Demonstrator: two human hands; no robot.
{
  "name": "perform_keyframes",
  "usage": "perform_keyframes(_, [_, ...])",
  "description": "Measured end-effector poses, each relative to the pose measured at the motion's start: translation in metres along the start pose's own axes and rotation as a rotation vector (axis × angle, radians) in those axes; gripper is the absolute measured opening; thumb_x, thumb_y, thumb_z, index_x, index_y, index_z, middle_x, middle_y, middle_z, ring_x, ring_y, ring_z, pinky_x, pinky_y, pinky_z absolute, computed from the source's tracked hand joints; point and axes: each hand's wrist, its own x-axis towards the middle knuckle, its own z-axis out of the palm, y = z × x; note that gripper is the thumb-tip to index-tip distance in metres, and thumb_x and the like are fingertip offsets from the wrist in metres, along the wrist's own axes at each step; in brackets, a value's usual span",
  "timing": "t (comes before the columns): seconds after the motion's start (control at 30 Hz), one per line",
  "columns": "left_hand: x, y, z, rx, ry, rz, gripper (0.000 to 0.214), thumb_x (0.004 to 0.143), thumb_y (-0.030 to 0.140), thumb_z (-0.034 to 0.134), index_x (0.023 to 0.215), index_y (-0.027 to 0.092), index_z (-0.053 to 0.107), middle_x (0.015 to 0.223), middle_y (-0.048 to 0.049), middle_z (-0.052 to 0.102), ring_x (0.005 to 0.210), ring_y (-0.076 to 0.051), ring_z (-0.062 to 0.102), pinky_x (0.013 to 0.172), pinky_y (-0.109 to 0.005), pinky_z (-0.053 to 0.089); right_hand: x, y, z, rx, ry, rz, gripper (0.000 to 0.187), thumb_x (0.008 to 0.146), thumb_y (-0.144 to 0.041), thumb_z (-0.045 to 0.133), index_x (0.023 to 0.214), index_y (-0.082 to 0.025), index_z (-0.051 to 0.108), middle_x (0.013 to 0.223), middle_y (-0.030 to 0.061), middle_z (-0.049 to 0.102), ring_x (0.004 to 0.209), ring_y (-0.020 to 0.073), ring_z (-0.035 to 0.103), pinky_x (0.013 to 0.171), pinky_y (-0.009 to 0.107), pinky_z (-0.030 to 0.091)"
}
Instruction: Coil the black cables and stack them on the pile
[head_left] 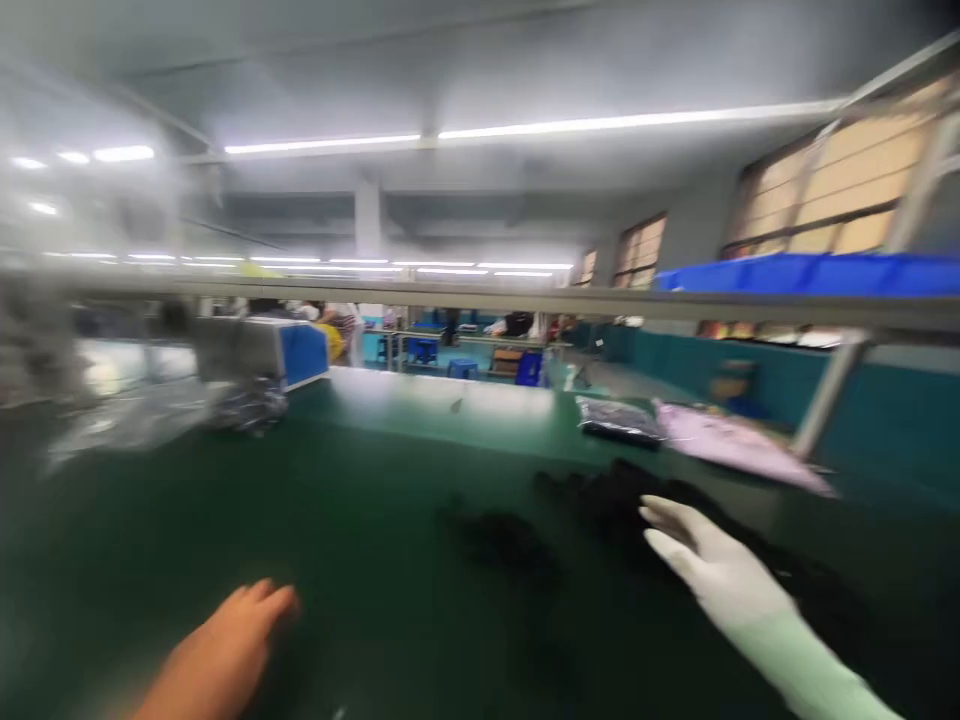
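My left hand (229, 645) is bare and blurred, low over the green tabletop (315, 520). Its fingers bend downward and smear together, so their grip is unclear; no object shows in them. On the right, my right hand (720, 575) wears a white glove, thumb and fingers apart. It is open above a dark, crumpled black heap (615, 500) that looks like cloth. Whether the glove touches the heap cannot be told. Another black piece (506, 540) lies left of it, its shape lost in blur.
A clear-bagged dark package (619, 420) and a pink package (739, 440) lie toward the right back. Clear plastic (247, 405) sits by a blue-and-white box (300, 352) at left. A rail (480, 292) spans above the table, with a blue tray (810, 273) on it.
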Motion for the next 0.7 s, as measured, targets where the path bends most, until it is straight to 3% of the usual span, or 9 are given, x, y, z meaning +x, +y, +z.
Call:
perform_keyframes(0.07, [-0.013, 0.005, -0.025, -0.038, -0.209, 0.138, 0.042, 0.059, 0.007, 0.053, 0.097, 0.021, 0.065, 0.105, -0.0052, 0.064, 0.122, -0.028, 0.046, 0.099, -0.039, 0.037, -0.011, -0.005, 0.019, 0.096, -0.09, 0.038, 0.055, 0.069, -0.047, 0.062, 0.115, -0.018, 0.058, 0.115, 0.0142, 0.066, 0.112, 0.0337, 0.057, 0.099, 0.048, 0.043])
perform_keyframes(0.1, [-0.017, 0.011, -0.033, -0.044, -0.255, 0.145, 0.03, 0.059, 0.009, 0.056, 0.084, 0.021, 0.065, 0.092, -0.0031, 0.065, 0.114, -0.027, 0.051, 0.095, -0.036, 0.039, -0.018, -0.013, 0.031, 0.139, -0.158, 0.04, 0.056, 0.068, -0.049, 0.063, 0.116, -0.02, 0.058, 0.116, 0.0135, 0.066, 0.113, 0.0336, 0.057, 0.098, 0.047, 0.043])
perform_keyframes(0.17, [-0.02, 0.029, -0.041, -0.056, -0.249, 0.162, 0.015, 0.062, 0.012, 0.058, 0.074, 0.02, 0.063, 0.091, -0.0014, 0.062, 0.103, -0.024, 0.054, 0.092, -0.035, 0.038, -0.037, -0.04, 0.055, 0.219, -0.317, 0.029, 0.055, 0.07, -0.053, 0.062, 0.116, -0.023, 0.059, 0.117, 0.0117, 0.065, 0.114, 0.0321, 0.056, 0.099, 0.044, 0.042])
perform_keyframes(0.3, [-0.03, 0.086, -0.043, -0.155, -0.281, 0.353, 0.011, 0.071, 0.015, 0.056, 0.078, 0.022, 0.061, 0.084, 0.0052, 0.062, 0.084, -0.013, 0.056, 0.074, -0.021, 0.04, -0.084, -0.104, 0.1, 0.45, -0.728, 0.083, 0.045, 0.078, -0.05, 0.055, 0.111, -0.02, 0.062, 0.112, 0.0111, 0.066, 0.106, 0.0255, 0.06, 0.09, 0.038, 0.046])
perform_keyframes(0.37, [-0.036, 0.117, -0.046, -0.186, -0.233, 0.46, 0.013, 0.074, 0.013, 0.053, 0.078, 0.023, 0.061, 0.079, 0.0059, 0.062, 0.077, -0.012, 0.055, 0.069, -0.02, 0.038, -0.1, -0.117, 0.12, 0.586, -1.082, 0.214, 0.04, 0.073, -0.037, 0.06, 0.107, -0.015, 0.063, 0.094, 0.0112, 0.07, 0.077, 0.0207, 0.066, 0.062, 0.029, 0.049])
perform_keyframes(0.43, [-0.04, 0.141, -0.051, -0.194, -0.13, 0.547, 0.016, 0.077, 0.014, 0.052, 0.084, 0.023, 0.063, 0.083, 0.0041, 0.064, 0.081, -0.014, 0.053, 0.074, -0.024, 0.036, -0.109, -0.109, 0.137, 0.741, -1.313, 0.449, 0.035, 0.065, -0.023, 0.056, 0.097, -0.009, 0.064, 0.083, 0.0123, 0.07, 0.058, 0.0121, 0.062, 0.051, 0.02, 0.042])
perform_keyframes(0.53, [-0.039, 0.158, -0.053, -0.211, -0.126, 0.647, 0.012, 0.082, 0.023, 0.056, 0.086, 0.025, 0.067, 0.086, 0.0017, 0.065, 0.085, -0.017, 0.054, 0.085, -0.031, 0.032, -0.117, -0.082, 0.149, 0.954, -1.376, 0.534, 0.034, 0.067, -0.024, 0.053, 0.089, -0.002, 0.067, 0.076, 0.0155, 0.07, 0.057, 0.0117, 0.061, 0.055, 0.02, 0.043])
perform_keyframes(0.63, [-0.033, 0.164, -0.047, -0.301, -0.198, 0.711, 0.014, 0.082, 0.022, 0.057, 0.074, 0.024, 0.069, 0.082, 0.0031, 0.063, 0.085, -0.014, 0.055, 0.091, -0.032, 0.029, -0.119, -0.068, 0.143, 1.12, -1.362, 0.423, 0.039, 0.077, -0.029, 0.053, 0.099, 0.0, 0.067, 0.083, 0.0167, 0.07, 0.074, 0.0179, 0.065, 0.068, 0.026, 0.045])
perform_keyframes(0.7, [-0.028, 0.167, -0.044, -0.37, -0.211, 0.736, 0.013, 0.081, 0.019, 0.059, 0.073, 0.024, 0.069, 0.08, 0.0042, 0.063, 0.085, -0.013, 0.055, 0.091, -0.03, 0.029, -0.116, -0.07, 0.134, 1.091, -1.336, 0.341, 0.04, 0.079, -0.029, 0.052, 0.1, 0.0, 0.067, 0.086, 0.0152, 0.069, 0.079, 0.0178, 0.063, 0.072, 0.028, 0.043])
